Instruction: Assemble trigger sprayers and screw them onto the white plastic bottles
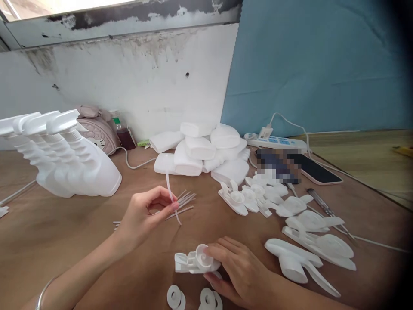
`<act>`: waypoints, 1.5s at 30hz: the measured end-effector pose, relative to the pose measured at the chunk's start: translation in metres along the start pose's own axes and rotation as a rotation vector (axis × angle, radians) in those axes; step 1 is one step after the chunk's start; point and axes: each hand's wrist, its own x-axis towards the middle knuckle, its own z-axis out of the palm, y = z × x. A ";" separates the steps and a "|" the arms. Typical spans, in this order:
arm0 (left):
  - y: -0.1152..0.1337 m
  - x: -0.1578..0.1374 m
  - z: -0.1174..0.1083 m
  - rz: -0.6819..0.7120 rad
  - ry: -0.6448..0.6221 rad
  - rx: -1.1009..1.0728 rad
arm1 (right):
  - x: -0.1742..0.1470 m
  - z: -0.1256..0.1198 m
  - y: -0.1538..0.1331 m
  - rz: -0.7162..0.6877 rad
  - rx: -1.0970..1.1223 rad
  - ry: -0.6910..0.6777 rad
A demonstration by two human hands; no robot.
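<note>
Between thumb and fingers, my left hand (148, 211) pinches a thin white plastic tube (168, 183), held roughly upright above the table. Below it lie several similar loose tubes (185, 200). My right hand (240, 267) grips a white spray head (190, 263) low over the near part of the table, its round opening facing up towards me. Part of the spray head is hidden by my fingers. White ring washers (174, 296) lie in two small groups at the near edge, just below the spray head.
More white spray heads (300, 256) are scattered at the right. White bottles (193, 150) are piled at the back, and assembled spray bottles (74, 159) stand at the left. A phone (314, 168), a screwdriver (322, 202), cables and a power strip (280, 143) lie at the back right.
</note>
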 end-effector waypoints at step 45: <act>0.000 -0.018 0.028 0.003 -0.268 0.025 | -0.002 0.004 0.003 0.017 -0.104 0.101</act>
